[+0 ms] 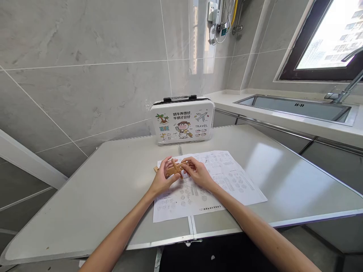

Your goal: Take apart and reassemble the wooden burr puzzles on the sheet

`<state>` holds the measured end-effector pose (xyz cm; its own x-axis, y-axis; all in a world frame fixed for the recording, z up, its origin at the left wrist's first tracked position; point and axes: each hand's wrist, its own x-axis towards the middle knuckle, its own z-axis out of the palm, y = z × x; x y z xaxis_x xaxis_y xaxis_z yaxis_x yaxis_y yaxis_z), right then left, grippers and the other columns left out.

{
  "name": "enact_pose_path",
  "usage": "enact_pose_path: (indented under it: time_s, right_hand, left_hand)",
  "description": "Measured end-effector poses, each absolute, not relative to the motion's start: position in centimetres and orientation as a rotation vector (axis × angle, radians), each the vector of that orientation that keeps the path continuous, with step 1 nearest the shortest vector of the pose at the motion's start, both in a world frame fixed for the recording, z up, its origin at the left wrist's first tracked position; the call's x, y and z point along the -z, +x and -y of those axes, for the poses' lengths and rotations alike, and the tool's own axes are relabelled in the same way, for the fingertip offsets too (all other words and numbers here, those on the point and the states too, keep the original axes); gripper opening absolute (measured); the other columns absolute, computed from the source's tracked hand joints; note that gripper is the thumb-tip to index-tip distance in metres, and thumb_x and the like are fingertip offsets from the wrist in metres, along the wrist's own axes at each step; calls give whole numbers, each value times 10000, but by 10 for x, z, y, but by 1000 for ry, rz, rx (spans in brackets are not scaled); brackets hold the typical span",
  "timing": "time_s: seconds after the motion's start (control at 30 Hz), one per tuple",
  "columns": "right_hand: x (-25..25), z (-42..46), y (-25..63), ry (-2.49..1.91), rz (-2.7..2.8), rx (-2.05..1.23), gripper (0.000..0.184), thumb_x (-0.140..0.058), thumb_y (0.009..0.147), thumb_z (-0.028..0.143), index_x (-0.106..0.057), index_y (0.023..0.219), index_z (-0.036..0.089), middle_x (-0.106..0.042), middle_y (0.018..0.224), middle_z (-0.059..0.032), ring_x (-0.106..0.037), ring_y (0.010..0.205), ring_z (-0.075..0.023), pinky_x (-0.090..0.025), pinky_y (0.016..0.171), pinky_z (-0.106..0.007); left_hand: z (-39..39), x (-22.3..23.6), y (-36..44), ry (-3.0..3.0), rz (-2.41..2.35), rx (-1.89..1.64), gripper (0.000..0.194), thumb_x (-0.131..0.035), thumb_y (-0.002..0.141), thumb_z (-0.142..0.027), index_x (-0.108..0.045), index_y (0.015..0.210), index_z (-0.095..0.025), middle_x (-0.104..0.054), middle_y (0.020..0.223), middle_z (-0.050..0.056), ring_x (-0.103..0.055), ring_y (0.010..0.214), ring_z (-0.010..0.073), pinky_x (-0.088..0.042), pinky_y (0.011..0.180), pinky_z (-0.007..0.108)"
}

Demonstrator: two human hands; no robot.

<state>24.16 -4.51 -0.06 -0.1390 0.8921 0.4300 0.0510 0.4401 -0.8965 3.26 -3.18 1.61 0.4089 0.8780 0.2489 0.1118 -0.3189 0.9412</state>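
A partly joined wooden burr puzzle [173,171] of light brown notched sticks is held above the printed sheet. My left hand [161,184] is closed around it from the left, the thumb below and the fingers behind. At its right side, my right hand [199,175] pinches a thin wooden stick of the same puzzle between thumb and fingers. One stick points upward and another pokes out to the left past my left fingers. My fingers hide part of the joint. Beneath both hands lies the paper sheet [210,201], covered with small diagrams and upside-down print.
A white cartoon-printed case [183,122] with a black handle stands at the back of the folding table [119,196], near the tiled wall. To the right run a counter with a sink [295,107] and a faucet [344,90]. A seam divides the tabletop.
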Motion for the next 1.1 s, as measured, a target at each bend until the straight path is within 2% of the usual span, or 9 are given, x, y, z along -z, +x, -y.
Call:
enact_pose_path:
  time_s: [0.1, 0.37, 0.6, 0.93, 1.1]
  right_hand:
    - [-2, 48, 241, -852, 1586, -904, 299, -593, 1025, 505, -652, 1163, 246, -667, 727, 10, -598, 607, -171, -473, 626, -306]
    - [-3, 47, 242, -878, 1606, -805, 259, -581, 1029, 463, -643, 1150, 243, -749, 809, -17, -635, 607, -167, -484, 630, -296]
    - [-2, 47, 242, -927, 1632, -784, 247, -565, 1035, 468, -650, 1142, 263, -769, 834, -25, -699, 691, -201, -499, 662, -309]
    - [-7, 46, 244, -889, 1576, -849, 248, -602, 1019, 468, -657, 1125, 251, -752, 788, -24, -694, 697, -201, -512, 681, -320]
    - [-8, 47, 244, -883, 1546, -888, 271, -616, 1010, 485, -655, 1129, 245, -752, 787, -29, -696, 693, -201, -510, 658, -314]
  left_hand:
    - [33, -20, 33, 1666, -870, -968, 821, -840, 838, -508, -430, 1502, -252, -600, 1496, 170, -568, 1416, 344, -413, 1212, 558]
    - [28, -18, 33, 1617, -882, -1013, 814, -927, 743, -439, -521, 1415, -223, -581, 1492, 180, -551, 1426, 353, -433, 1211, 553]
    - [30, -16, 32, 1709, -935, -1069, 827, -939, 727, -417, -508, 1410, -239, -609, 1440, 152, -591, 1379, 313, -453, 1208, 547]
    - [20, -19, 25, 1664, -908, -1019, 812, -949, 704, -453, -561, 1376, -214, -625, 1437, 177, -600, 1381, 349, -460, 1201, 560]
    - [21, -20, 26, 1643, -909, -1027, 815, -946, 712, -447, -541, 1380, -214, -614, 1455, 182, -585, 1399, 348, -456, 1202, 562]
